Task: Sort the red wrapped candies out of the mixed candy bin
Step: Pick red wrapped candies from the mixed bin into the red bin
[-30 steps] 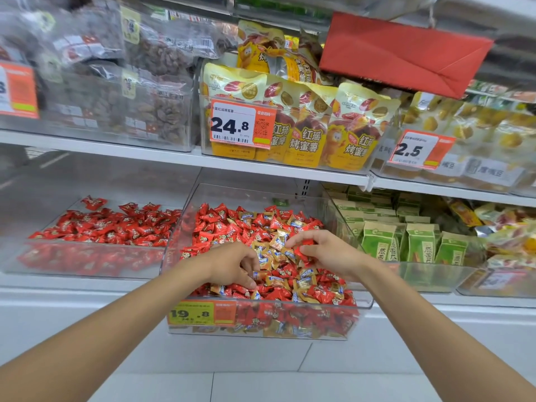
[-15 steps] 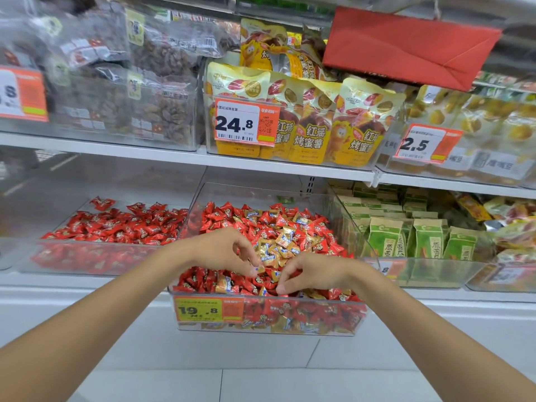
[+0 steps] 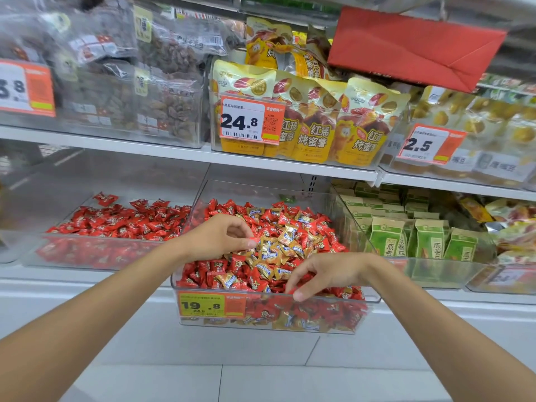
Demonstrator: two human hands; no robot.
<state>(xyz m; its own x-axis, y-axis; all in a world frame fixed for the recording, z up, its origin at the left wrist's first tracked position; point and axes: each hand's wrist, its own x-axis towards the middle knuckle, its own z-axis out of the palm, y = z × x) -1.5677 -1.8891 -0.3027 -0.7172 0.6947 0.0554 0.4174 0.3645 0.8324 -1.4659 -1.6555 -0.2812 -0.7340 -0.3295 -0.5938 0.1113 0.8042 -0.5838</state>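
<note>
Both my arms reach into the mixed candy bin (image 3: 249, 189), a clear tub on the lower shelf with an orange 19.8 price tag (image 3: 211, 305) on its front wall. The bin holds red candies (image 3: 229, 264) all round the edges and a patch of gold candies (image 3: 277, 246) in the middle.

My left hand (image 3: 216, 237) is over the left-middle of the pile, knuckles up and fingers curled. Thumb and forefinger pinch a red candy (image 3: 251, 243) just beside the gold patch, and only a small bit of wrapper shows.

My right hand (image 3: 329, 271) is lower, at the front right of the bin, fingers bent down. Thumb and fingertips nip a front red candy (image 3: 291, 291) right at the front rim. I can't tell if it's lifted or lying on the pile. The hands are apart with the gold patch between them.

Just left of the mixed bin is a second clear bin (image 3: 29, 252) with a flat layer of sorted red candies (image 3: 121, 223), no gold ones visible. On the right are green boxes (image 3: 427, 242) standing in rows in another clear tub.

On the upper shelf, yellow pouches (image 3: 314, 132) stand behind a 24.8 tag (image 3: 249, 121). Clear bags of brown snacks (image 3: 171, 108) are to their left and a 2.5 tag (image 3: 430, 145) to their right. A red folded paper (image 3: 414, 47) hangs at top right, and white floor tiles (image 3: 261, 381) are below
</note>
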